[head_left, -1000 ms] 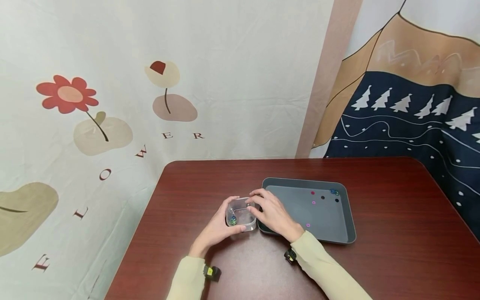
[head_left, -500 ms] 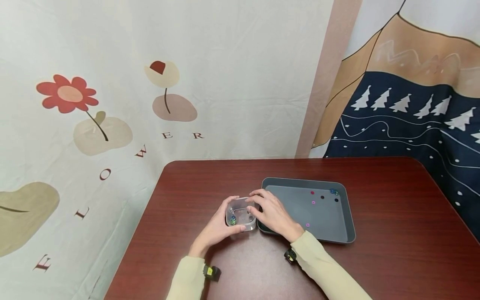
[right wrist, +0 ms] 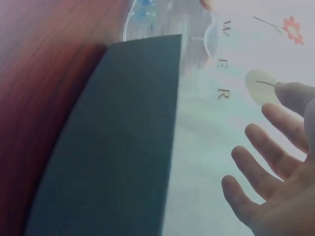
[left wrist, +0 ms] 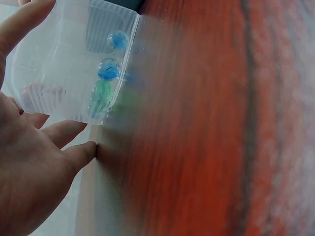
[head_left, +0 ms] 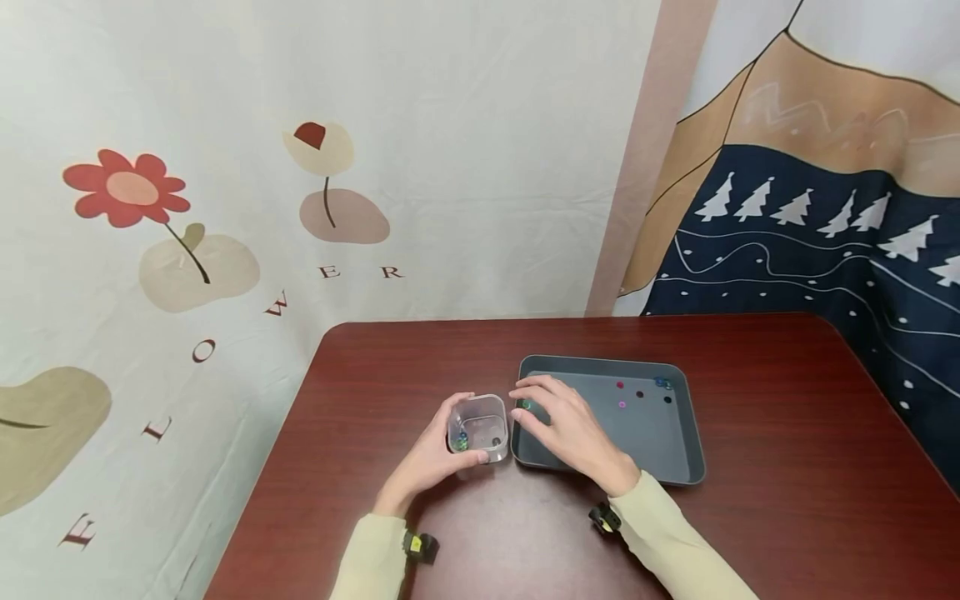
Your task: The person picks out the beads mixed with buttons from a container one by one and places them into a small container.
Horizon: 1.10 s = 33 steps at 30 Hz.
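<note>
My left hand grips a clear square plastic container, thumb at its near side and fingers round the left. Inside it, blue and green glass marbles gather at the left, and a small dark marble lies to the right. In the left wrist view, two blue marbles and a green one show through the wall. Over the left part of a grey tray hovers my right hand, fingers spread and holding nothing. A green marble shows by its fingertips.
Toward the tray's back right lie small red, dark and pink pieces, along with blue and green marbles. The tray's left edge stands close beside the container. Both rest on a reddish-brown table, with printed curtains behind.
My right hand has left the container and moved right, over the tray. A dark marble now lies on the container's floor at the right. The left hand keeps its hold.
</note>
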Tool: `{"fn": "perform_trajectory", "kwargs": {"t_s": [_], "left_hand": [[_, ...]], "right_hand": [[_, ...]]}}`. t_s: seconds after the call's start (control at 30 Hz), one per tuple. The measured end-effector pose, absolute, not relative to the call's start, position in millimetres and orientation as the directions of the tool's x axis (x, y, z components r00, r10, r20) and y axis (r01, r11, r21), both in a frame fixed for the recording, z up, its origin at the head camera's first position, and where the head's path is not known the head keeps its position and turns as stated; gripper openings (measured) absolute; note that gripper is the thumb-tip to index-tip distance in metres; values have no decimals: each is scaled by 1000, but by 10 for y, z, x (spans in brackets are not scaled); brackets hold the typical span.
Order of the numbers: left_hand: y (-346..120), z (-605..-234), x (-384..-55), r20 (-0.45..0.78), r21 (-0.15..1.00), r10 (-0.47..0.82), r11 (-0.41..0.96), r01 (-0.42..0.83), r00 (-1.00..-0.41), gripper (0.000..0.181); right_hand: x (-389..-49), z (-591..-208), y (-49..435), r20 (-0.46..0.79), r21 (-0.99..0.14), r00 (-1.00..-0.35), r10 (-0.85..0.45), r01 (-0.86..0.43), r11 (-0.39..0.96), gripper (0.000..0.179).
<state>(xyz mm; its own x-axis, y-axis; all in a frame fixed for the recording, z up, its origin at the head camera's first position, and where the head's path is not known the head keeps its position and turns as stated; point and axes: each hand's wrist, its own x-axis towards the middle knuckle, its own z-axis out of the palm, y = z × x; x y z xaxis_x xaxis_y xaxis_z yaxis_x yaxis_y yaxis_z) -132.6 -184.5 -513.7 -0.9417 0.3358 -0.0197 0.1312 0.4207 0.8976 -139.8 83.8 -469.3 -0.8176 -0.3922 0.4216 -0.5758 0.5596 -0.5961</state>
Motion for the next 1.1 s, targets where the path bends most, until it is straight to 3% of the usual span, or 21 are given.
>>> {"fn": "perform_trajectory", "kwargs": {"t_s": [0.63, 0.9, 1.1], "left_hand": [[-1883, -5110, -1313, -23, 900, 321, 419, 121, -947, 94], [-1860, -5125, -1318, -49, 900, 317, 426, 96, -947, 94], [-1853, -5142, -1323, -52, 896, 317, 433, 96, -947, 94]], "right_hand": [[-1368, -4637, 1730, 491, -514, -844, -217, -482, 710, 38], [-1400, -4708, 2134, 387, -556, -910, -147, -358, 750, 40], [-1433, -4767, 2321, 357, -546, -923, -144, -332, 769, 39]]}}
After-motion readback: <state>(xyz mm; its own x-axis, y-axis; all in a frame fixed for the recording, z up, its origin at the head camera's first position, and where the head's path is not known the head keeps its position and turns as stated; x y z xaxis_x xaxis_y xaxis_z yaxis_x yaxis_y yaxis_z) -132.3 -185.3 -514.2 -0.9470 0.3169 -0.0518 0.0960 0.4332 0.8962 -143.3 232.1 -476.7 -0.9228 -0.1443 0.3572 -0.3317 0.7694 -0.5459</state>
